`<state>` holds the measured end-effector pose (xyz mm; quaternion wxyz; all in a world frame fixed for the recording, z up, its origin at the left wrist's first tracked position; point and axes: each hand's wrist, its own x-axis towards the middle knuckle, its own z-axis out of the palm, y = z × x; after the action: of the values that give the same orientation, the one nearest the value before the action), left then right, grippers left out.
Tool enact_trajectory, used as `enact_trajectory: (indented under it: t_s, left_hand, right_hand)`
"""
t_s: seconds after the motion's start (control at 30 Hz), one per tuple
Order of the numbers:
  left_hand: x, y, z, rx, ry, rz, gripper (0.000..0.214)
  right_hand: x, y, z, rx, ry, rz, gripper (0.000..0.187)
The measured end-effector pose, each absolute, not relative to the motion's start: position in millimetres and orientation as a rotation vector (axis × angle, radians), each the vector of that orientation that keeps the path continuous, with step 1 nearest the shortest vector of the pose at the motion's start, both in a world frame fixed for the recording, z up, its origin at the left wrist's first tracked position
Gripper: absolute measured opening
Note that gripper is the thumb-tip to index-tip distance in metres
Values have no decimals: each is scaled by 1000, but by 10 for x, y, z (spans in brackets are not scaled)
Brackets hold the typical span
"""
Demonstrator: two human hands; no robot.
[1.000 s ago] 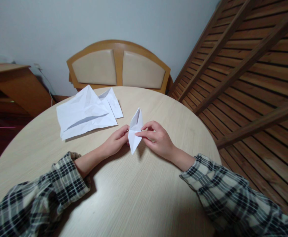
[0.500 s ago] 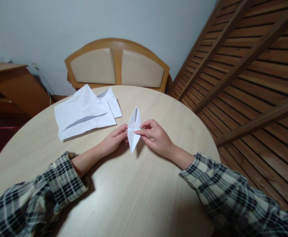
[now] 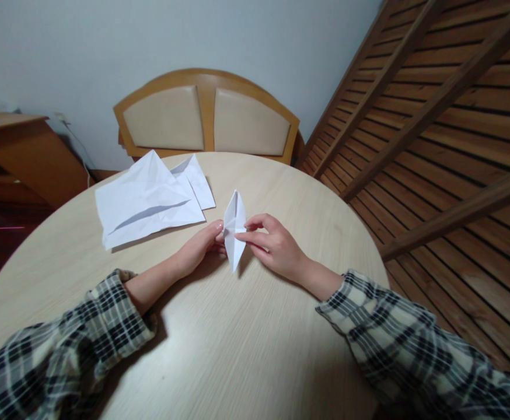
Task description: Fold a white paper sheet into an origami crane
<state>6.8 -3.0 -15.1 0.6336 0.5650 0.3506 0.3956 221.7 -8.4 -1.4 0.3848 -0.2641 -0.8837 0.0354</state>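
Note:
Between my hands is a small folded white paper (image 3: pixel 236 251), pointed at its far and near ends, with a crease across its middle. My left hand (image 3: pixel 200 248) grips its left edge, the thumb at the side and the other fingers partly hidden behind the paper. From the right, my right hand (image 3: pixel 276 242) pinches it, one fingertip lying on the middle of the paper. The paper is held above the round wooden table (image 3: pixel 220 350).
Creased white sheets (image 3: pixel 145 186) lie overlapping at the table's far left. A chair back (image 3: pixel 209 116) with beige panels stands beyond the far edge. Slatted wood (image 3: pixel 434 128) rises on the right, and a brown cabinet (image 3: pixel 27 157) stands at left.
The folded paper has shifted slightly left and turned a little. My left thumb has moved from the paper's front to its left edge. The sheets have not moved.

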Motion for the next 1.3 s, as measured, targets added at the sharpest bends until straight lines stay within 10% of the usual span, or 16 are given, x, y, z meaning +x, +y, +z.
enact_trajectory:
  t_s: [1.3]
  left_hand:
    - [67,-15,-190,1590,929,1017,31]
  right_hand:
    - [2201,-172,76,-810,-2245,-79,30]
